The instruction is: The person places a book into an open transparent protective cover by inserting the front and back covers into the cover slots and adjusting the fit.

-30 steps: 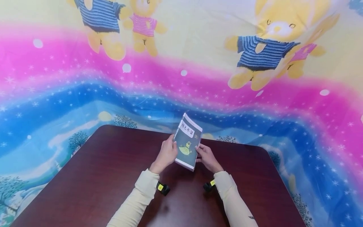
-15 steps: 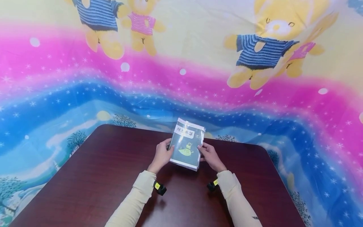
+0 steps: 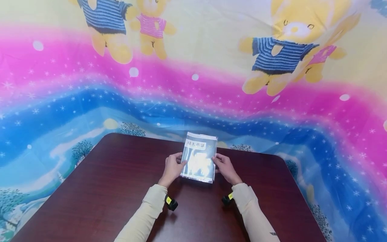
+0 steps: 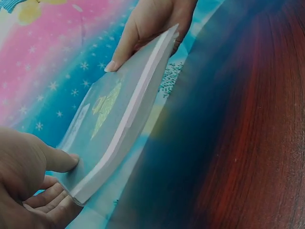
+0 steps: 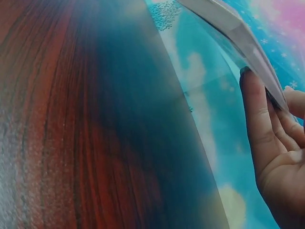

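Observation:
A grey-green book (image 3: 198,148) in a clear glossy cover is held up between both hands, over the far part of the table. Strong glare whitens the lower half of its front in the head view. My left hand (image 3: 173,169) grips the left edge, thumb on the front cover and fingers behind. On the opposite edge, my right hand (image 3: 226,167) pinches the book the same way. From the left wrist view, the book (image 4: 112,112) shows a yellow-green drawing and its pale page edges. Fingers (image 5: 257,109) support the back in the right wrist view.
The dark red-brown wooden table (image 3: 115,181) has rounded far corners. Behind it hangs a colourful cloth (image 3: 193,97) printed with bears and snowflakes. Black wrist straps with yellow tags (image 3: 168,200) sit at both cuffs.
The book has turned from a slanted angle to face me more squarely, and its top has tipped back and lower. Glare has spread over its cover. Both hands keep hold of it.

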A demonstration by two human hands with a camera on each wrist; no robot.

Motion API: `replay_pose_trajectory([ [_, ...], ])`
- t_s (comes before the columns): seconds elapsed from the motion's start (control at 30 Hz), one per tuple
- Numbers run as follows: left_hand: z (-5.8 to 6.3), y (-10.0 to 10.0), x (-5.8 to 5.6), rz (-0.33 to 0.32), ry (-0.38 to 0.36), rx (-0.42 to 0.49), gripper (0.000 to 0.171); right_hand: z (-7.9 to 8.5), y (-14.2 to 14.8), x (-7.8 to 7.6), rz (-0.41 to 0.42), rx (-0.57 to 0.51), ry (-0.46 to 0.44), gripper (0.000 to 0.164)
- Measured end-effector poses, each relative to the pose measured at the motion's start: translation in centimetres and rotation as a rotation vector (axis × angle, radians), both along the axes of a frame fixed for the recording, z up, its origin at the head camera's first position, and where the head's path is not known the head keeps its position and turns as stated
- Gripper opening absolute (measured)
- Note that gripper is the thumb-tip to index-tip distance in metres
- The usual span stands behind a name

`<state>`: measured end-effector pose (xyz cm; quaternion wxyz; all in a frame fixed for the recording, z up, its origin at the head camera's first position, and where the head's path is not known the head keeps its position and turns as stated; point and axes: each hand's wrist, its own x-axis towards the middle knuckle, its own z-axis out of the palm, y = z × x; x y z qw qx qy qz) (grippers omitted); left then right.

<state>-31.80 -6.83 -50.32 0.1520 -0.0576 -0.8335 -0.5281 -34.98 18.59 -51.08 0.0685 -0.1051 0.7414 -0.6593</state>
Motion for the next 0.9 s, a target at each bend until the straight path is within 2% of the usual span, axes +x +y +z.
replay_pose_trajectory([
  [0.17,-0.4,0.1,-0.1,0.013,0.011,-0.015,0.037,-0.2,0.1,0.0,-0.037,0.044,0.010,0.037],
  [0.53,-1.1,0.6,-0.1,-0.011,-0.042,-0.030,0.035,-1.0,0.1,-0.1,-0.157,0.098,0.008,0.034],
  [0.9,-2.2,0.9,-0.2,0.011,-0.103,-0.079,0.035,-1.8,-0.1,-0.3,-0.189,0.167,0.005,0.033],
])
